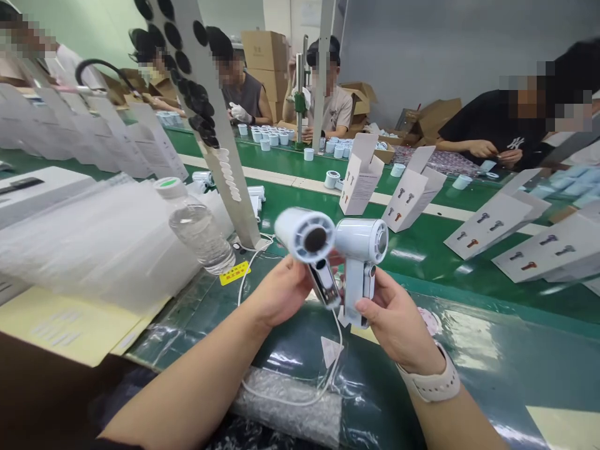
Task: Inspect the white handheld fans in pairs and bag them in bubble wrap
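Nearest, lower centre: one strip of bubble wrap [304, 409], with a white cable [281, 399] looping over it. Frame centre: two pale blue handheld devices, each a round barrel on a slim handle. First device [304, 237], gripped by the curled fingers of the left hand [285, 290]: barrel end facing the viewer and slightly right, barrel axis running back to the upper left; handle slanting down to the right; slightly blurred. Second device [357, 262], its handle pinched between thumb and fingers of the right hand [391, 315]: barrel pointing right, axis near level; handle close to upright, lower end down. Whether the two devices touch cannot be told. Right wrist: pale watch [434, 381]. Lower left: yellow sheet [70, 328], below a pile of translucent white sleeves [94, 240]. Left of centre: clear bottle [199, 228], green cap, partly filled with clear liquid, leaning in view; beside its base, a yellow label [235, 273]. Right of centre to right edge, on the green belt: white printed boxes [415, 197], flaps raised, interiors hidden. Upper centre, beyond: pale blue cups [274, 137] in a cluster; co-workers seated behind; stacked brown cartons [265, 50], and an open carton [360, 100], contents unseen.
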Demonstrator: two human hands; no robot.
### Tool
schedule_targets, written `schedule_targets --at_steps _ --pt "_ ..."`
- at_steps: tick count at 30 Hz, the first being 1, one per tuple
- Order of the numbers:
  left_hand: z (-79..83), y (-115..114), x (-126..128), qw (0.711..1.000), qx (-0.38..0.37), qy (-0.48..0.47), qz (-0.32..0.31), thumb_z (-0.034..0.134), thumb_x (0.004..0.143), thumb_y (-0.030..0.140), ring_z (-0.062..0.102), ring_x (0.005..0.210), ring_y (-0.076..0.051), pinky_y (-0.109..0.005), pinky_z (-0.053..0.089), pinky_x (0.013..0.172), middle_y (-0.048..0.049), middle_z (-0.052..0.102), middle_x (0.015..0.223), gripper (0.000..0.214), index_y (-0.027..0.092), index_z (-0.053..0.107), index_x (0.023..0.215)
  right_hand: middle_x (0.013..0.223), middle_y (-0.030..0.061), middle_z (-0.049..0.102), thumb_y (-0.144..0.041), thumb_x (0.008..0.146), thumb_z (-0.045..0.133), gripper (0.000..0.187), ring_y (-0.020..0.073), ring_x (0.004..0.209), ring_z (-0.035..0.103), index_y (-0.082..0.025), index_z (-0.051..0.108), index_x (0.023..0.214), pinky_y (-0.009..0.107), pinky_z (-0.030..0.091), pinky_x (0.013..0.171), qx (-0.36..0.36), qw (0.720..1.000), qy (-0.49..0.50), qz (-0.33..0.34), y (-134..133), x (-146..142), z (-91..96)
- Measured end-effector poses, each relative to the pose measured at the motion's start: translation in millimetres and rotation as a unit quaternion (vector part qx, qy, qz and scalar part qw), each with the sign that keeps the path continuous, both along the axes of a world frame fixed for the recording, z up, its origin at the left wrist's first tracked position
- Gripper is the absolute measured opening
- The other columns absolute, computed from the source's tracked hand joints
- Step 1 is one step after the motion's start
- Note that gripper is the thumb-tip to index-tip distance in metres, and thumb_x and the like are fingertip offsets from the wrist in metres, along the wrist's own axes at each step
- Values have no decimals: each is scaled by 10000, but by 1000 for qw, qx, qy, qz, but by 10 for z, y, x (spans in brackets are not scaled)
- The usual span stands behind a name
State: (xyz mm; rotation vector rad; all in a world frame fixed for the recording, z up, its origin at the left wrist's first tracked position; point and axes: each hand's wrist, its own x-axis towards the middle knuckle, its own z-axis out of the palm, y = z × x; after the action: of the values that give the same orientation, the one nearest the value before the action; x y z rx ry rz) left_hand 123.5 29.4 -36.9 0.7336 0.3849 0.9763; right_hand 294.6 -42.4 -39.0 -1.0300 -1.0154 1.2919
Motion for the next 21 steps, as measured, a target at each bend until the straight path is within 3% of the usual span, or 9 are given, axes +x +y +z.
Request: schedule_targets --at_steps 3,5,7,11,16,21 --pt "42 68 -28 1000 -2 22 0 728 786 522 661 830 -197 -331 537 800 -48 699 903 411 189 681 1023 779 -3 629 -401 614 878 458 193 714 588 -224 619 947 327 489 656 -31 999 -7 -44 33 12 -14" --pt "55 59 -43 1000 -4 9 -27 740 760 541 637 774 -177 -329 535 768 -25 665 860 490 199 630 1093 752 -31 583 -358 621 872 438 166 687 539 -230 610 949 307 465 644 -36 997 -20 -64 36 -6 -31" --pt "47 16 -42 998 9 5 -60 807 707 430 630 797 -171 -324 527 772 -13 647 886 527 210 582 1130 794 -30 584 -348 656 853 439 163 726 534 -246 617 1012 303 466 675 -34 996 -15 -77 25 -28 -37" --pt "-17 -64 -3 994 50 36 -89 784 691 180 624 786 -145 -296 503 739 12 619 884 493 220 529 1111 889 6 635 -401 716 823 355 165 771 568 -232 635 964 300 487 696 -45 997 58 -24 -4 -50 -10" --pt "-55 -62 6 987 107 47 -110 746 757 284 632 734 -170 -354 501 712 -5 614 886 447 215 474 1106 899 10 639 -421 763 809 333 161 778 610 -231 641 978 302 510 720 -16 994 105 34 -32 -54 33" --pt "-14 -57 -11 983 136 70 -100 744 778 316 619 717 -157 -318 489 664 4 601 853 420 210 458 1067 930 12 644 -394 781 805 353 155 798 603 -247 640 1056 285 518 713 -3 996 83 21 -51 -68 10"
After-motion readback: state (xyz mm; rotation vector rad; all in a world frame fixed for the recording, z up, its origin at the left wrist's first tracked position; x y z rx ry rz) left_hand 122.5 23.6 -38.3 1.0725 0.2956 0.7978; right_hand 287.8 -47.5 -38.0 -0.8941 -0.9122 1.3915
